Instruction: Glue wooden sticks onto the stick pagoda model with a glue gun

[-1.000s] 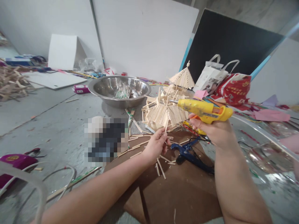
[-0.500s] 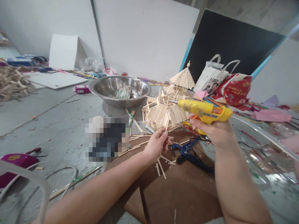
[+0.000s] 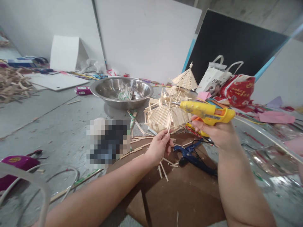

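Observation:
My right hand (image 3: pixel 216 134) is wrapped round the handle of a yellow glue gun (image 3: pixel 205 112). The gun's metal nozzle points left, in front of or against the upper tier of a pagoda-like model (image 3: pixel 161 116) made of pale wooden sticks. Below the model's lower roof, my left hand (image 3: pixel 161 145) pinches a short wooden stick (image 3: pixel 169 125) that stands nearly upright at the roof's edge. Whether the stick touches the roof I cannot tell. Beneath my hands lie loose cut sticks (image 3: pixel 163 171) and a blue-handled cutting tool (image 3: pixel 196 159) on a brown board (image 3: pixel 180 195).
A steel basin (image 3: pixel 106 96) with wrapped sticks stands behind on the left. Left of the board is a pixelated patch. White cables and a purple item (image 3: pixel 17 168) lie at the lower left. Paper bags (image 3: pixel 239 90) and coloured scraps are at the right.

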The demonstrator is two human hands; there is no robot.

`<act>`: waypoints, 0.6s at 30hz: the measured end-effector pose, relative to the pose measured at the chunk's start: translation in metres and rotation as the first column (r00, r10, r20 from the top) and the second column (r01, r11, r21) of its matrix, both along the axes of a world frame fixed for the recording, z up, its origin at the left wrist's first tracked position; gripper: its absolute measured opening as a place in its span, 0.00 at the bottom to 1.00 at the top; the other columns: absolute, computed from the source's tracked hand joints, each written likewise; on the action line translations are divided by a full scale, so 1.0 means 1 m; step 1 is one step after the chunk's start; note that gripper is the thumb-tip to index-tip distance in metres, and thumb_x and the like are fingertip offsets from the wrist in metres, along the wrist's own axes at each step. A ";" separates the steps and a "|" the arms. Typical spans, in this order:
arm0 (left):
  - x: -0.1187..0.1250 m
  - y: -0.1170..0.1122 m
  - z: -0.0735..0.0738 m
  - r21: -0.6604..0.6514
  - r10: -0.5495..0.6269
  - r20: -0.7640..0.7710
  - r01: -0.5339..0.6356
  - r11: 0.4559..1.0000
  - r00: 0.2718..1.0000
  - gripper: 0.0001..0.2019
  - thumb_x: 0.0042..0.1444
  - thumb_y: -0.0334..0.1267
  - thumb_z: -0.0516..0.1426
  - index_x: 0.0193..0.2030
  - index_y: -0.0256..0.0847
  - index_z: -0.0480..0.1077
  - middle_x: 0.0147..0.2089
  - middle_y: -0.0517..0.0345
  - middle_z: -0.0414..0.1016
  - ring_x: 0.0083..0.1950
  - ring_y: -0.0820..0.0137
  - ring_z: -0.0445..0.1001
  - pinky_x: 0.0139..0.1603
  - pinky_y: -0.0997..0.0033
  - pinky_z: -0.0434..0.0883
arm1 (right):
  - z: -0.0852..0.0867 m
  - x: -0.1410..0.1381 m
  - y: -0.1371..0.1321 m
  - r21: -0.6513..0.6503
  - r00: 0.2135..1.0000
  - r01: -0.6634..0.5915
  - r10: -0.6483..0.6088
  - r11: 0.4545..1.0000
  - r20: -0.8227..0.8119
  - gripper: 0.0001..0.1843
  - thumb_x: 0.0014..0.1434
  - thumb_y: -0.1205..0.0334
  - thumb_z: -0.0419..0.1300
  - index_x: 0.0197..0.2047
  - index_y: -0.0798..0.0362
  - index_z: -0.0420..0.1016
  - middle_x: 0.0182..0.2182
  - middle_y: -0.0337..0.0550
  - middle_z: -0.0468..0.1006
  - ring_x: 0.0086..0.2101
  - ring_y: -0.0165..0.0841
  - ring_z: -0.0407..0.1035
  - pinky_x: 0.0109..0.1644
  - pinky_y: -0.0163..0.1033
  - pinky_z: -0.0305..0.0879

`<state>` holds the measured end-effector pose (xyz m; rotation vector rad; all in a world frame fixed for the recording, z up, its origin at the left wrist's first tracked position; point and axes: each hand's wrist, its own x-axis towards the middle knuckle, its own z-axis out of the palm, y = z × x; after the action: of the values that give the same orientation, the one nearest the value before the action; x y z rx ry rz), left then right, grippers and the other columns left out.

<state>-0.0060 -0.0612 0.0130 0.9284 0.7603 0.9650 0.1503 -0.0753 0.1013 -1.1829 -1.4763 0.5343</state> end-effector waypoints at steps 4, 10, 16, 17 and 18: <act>0.000 0.000 0.001 -0.001 -0.008 0.001 0.008 1.000 1.000 0.15 0.52 0.44 0.50 0.44 0.39 0.61 0.19 0.66 0.63 0.13 0.81 0.57 0.12 0.81 0.55 | -0.001 0.000 0.000 0.004 1.000 -0.019 0.019 1.000 -0.004 0.08 0.41 0.62 0.63 0.27 0.52 0.70 0.23 0.37 0.73 0.20 0.26 0.65 0.24 0.35 0.65; 0.000 0.001 0.000 0.010 -0.001 -0.001 0.001 1.000 1.000 0.15 0.51 0.45 0.51 0.43 0.39 0.62 0.18 0.66 0.62 0.12 0.82 0.55 0.11 0.82 0.51 | -0.001 0.000 0.001 -0.002 1.000 -0.002 0.002 1.000 0.012 0.08 0.41 0.62 0.63 0.27 0.52 0.70 0.24 0.37 0.73 0.21 0.26 0.65 0.25 0.35 0.66; 0.001 0.002 0.001 -0.012 0.011 0.013 -0.011 1.000 1.000 0.15 0.51 0.45 0.51 0.42 0.38 0.62 0.18 0.67 0.62 0.12 0.82 0.54 0.11 0.82 0.50 | 0.000 -0.001 0.001 0.013 0.999 0.002 -0.002 1.000 0.037 0.09 0.41 0.62 0.63 0.28 0.52 0.70 0.24 0.37 0.73 0.22 0.27 0.66 0.25 0.36 0.66; 0.001 0.002 0.001 -0.010 0.011 0.014 -0.010 1.000 1.000 0.15 0.51 0.45 0.51 0.42 0.38 0.62 0.18 0.67 0.62 0.12 0.82 0.54 0.11 0.82 0.50 | 0.000 -0.001 0.001 0.014 0.999 0.003 -0.004 1.000 0.036 0.08 0.41 0.62 0.63 0.28 0.51 0.70 0.24 0.37 0.73 0.22 0.28 0.66 0.25 0.36 0.66; 0.001 0.002 0.002 -0.009 0.010 0.014 -0.010 1.000 1.000 0.15 0.51 0.45 0.51 0.42 0.38 0.62 0.18 0.67 0.62 0.12 0.82 0.55 0.11 0.82 0.50 | 0.000 -0.001 0.001 0.013 0.999 0.004 -0.005 1.000 0.036 0.08 0.41 0.62 0.63 0.28 0.51 0.70 0.24 0.37 0.72 0.22 0.28 0.66 0.25 0.36 0.66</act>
<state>-0.0051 -0.0595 0.0145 0.9100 0.7571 0.9752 0.1492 -0.0743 0.1016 -1.1907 -1.5050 0.5019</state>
